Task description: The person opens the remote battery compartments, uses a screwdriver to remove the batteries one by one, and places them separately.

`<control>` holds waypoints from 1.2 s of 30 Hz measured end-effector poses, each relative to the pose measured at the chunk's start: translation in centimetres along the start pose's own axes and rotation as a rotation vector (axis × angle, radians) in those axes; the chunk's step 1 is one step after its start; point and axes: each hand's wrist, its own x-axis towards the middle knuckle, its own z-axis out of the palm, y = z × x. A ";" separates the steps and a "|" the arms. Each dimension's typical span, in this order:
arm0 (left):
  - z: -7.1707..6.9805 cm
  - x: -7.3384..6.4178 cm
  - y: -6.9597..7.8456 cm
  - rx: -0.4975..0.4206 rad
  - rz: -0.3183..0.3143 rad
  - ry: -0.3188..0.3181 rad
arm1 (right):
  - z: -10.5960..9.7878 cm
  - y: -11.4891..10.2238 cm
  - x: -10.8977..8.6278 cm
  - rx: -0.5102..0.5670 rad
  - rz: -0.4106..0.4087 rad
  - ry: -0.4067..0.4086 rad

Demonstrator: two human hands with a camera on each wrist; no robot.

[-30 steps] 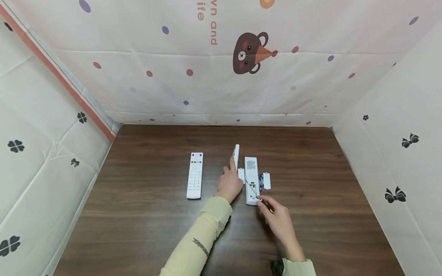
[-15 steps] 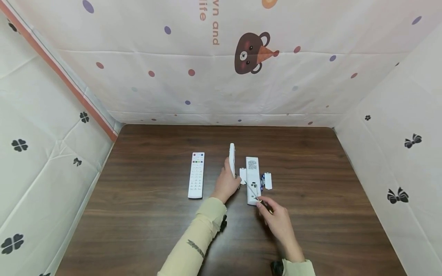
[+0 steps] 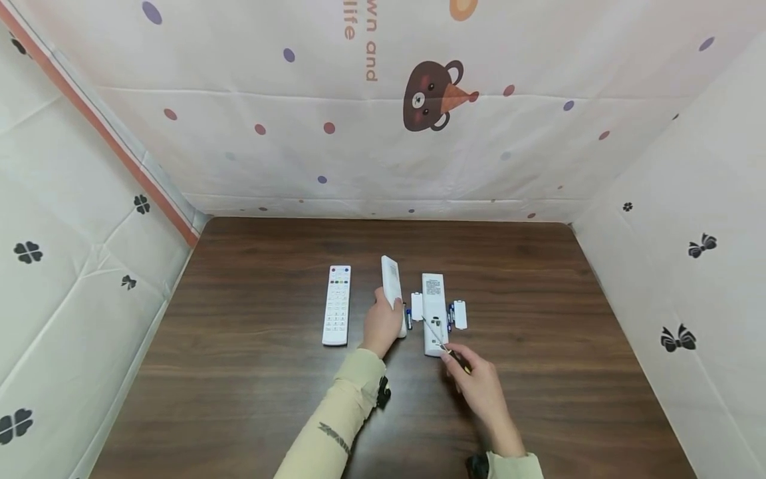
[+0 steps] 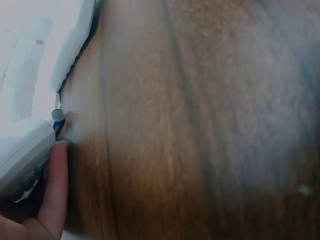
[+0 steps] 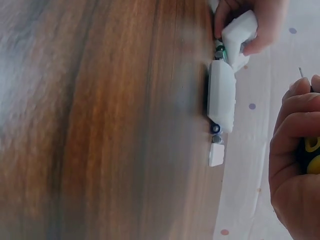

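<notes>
head view: three slim white plastic remotes are sharing a dark, wood-grained worktop point(image 3: 239, 372). a face-up remote point(image 3: 337, 306) is lying at left, showing rows of small buttons; a face-down remote point(image 3: 433, 307) is lying further right, baring a label and an open battery bay. between them, the left hand point(image 3: 382, 326) is keeping its grip closed around a raised remote point(image 3: 391, 281), which is tilting upward. two flat rectangular covers, a left cover point(image 3: 417, 306) and a right cover point(image 3: 460, 315), are flanking the face-down remote, with blue cylindrical batteries point(image 3: 409, 319) lying near each. the right hand point(image 3: 481, 386) is pinching one screwdriver point(image 3: 459, 361) over the face-down remote; whether its tip is touching is hard to tell. one printed bear is adorning the creased fabric backdrop point(image 3: 359, 159).

left wrist view: a finger is resting against rounded white plastic, one battery's round metallic end showing just above.

right wrist view: fingers are curling around the screwdriver's yellow-and-black handle.
</notes>
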 end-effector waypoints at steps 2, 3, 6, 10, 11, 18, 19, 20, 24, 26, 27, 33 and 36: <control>-0.1 0.1 -0.1 0.016 -0.004 -0.009 | -0.1 0.0 -0.1 0.008 0.013 0.006; -0.1 0.1 -0.2 0.024 -0.003 -0.015 | -0.1 0.1 -0.1 0.010 0.020 0.007; -0.2 0.0 -0.4 0.075 0.016 -0.014 | -0.3 0.1 -0.1 0.012 0.026 0.008; -0.1 -0.1 -0.7 0.189 0.060 -0.017 | -0.4 0.3 0.0 0.016 0.033 -0.003; -0.1 -0.1 -0.7 0.217 0.069 -0.023 | -0.5 0.4 0.1 0.019 0.031 -0.003; 0.1 -0.4 -0.9 0.350 0.103 -0.039 | -1.3 0.6 0.5 0.041 0.010 0.032; 0.2 -0.5 -0.9 0.362 0.106 -0.036 | -1.5 0.7 0.5 0.042 0.007 0.038; 0.2 -0.5 -1.0 0.371 0.109 -0.031 | -1.6 0.7 0.6 0.042 0.004 0.045; 0.2 -0.6 -1.0 0.417 0.129 -0.032 | -1.9 0.6 0.5 0.050 -0.009 0.066; 0.1 -0.7 -1.0 0.442 0.136 -0.037 | -2.0 0.5 0.5 0.061 -0.015 0.066; 0.1 -0.7 -1.0 0.455 0.138 -0.039 | -2.0 0.5 0.5 0.065 -0.015 0.065; 0.0 -0.7 -1.2 0.514 0.141 -0.047 | -2.1 0.2 1.0 0.052 -0.008 0.081; 0.0 -0.7 -1.5 0.531 0.152 -0.049 | -2.5 0.1 1.6 -0.028 -0.028 0.122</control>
